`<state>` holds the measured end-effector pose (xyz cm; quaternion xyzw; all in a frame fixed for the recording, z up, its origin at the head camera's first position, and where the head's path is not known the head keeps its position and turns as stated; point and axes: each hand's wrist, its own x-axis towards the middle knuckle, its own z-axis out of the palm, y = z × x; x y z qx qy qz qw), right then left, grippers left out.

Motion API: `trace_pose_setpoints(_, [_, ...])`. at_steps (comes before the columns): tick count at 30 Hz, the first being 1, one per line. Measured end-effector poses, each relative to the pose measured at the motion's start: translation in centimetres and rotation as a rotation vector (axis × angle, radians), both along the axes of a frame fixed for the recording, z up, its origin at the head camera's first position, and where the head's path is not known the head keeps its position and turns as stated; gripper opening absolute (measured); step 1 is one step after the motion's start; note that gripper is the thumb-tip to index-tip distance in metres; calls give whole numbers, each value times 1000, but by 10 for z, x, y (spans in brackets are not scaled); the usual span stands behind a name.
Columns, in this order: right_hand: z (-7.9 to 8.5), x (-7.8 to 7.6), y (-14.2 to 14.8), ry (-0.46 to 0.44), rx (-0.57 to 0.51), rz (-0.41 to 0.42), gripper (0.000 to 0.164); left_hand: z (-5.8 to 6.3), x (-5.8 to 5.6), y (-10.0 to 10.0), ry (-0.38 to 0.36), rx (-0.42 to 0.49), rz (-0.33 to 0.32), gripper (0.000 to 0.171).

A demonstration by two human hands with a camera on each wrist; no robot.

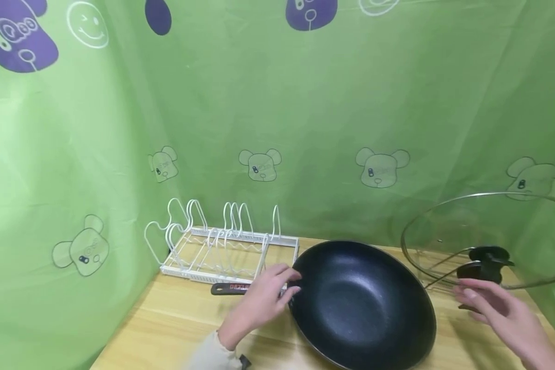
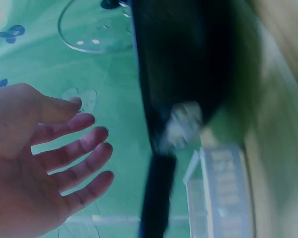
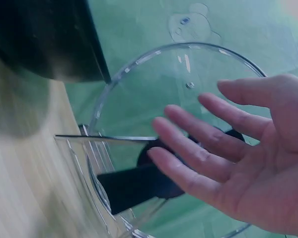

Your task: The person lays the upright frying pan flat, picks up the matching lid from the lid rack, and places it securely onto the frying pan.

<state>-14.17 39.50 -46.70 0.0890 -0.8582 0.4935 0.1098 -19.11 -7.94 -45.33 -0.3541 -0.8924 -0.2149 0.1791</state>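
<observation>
A black wok (image 1: 351, 303) sits on the wooden table, its black handle (image 1: 228, 289) pointing left. My left hand (image 1: 265, 295) is over the handle's inner end, beside the wok's rim. In the left wrist view its fingers (image 2: 84, 148) are spread and loosely bent, with a gap between them and the handle. To the right, a large glass lid (image 1: 458, 226) with a metal rim stands tilted, its black knob (image 1: 490, 257) facing forward. My right hand (image 1: 504, 313) is just in front of the knob, its extended fingers (image 3: 193, 153) overlapping the knob in the right wrist view and holding nothing.
At the back left, a white wire rack (image 1: 245, 236) with upright loops stands behind the wok handle. Thin metal wires (image 1: 444, 275) of a stand show around the lid's base. A green printed curtain (image 1: 324, 113) surrounds the table (image 1: 166, 329) at the back and sides.
</observation>
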Motion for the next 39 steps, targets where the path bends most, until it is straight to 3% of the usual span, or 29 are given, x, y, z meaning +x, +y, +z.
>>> trace_pose_setpoints(3, [2,3,7,45,-65,-94,29,9,0,19,-59,43,-46,25])
trace_pose_setpoints(10, [-6,1,17,206,-536,-75,37,21,-6,65,-111,78,-192,30])
trace_pose_setpoints(12, [-8,0,17,242,-599,-147,37,23,-9,79,-136,106,-240,30])
trace_pose_setpoints(15, [-8,-1,18,241,-681,-336,34,26,-12,100,-194,149,-294,31])
trace_pose_setpoints(17, [-9,-1,18,210,-681,-451,35,28,-13,112,-227,159,-315,31])
trace_pose_setpoints(19, [-12,-1,20,180,-647,-507,38,31,-14,124,-269,164,-327,32])
trace_pose_setpoints(24, [-20,-7,21,176,-612,-495,46,35,-16,148,-379,216,-341,32])
trace_pose_setpoints(31, [-28,-12,25,161,-677,-517,52,39,-24,191,-538,419,-285,29])
trace_pose_setpoints(35, [-30,-12,26,126,-650,-513,56,37,-31,212,-550,410,-219,28])
trace_pose_setpoints(39, [-31,-15,21,96,-653,-491,57,27,-43,230,-539,366,-153,27])
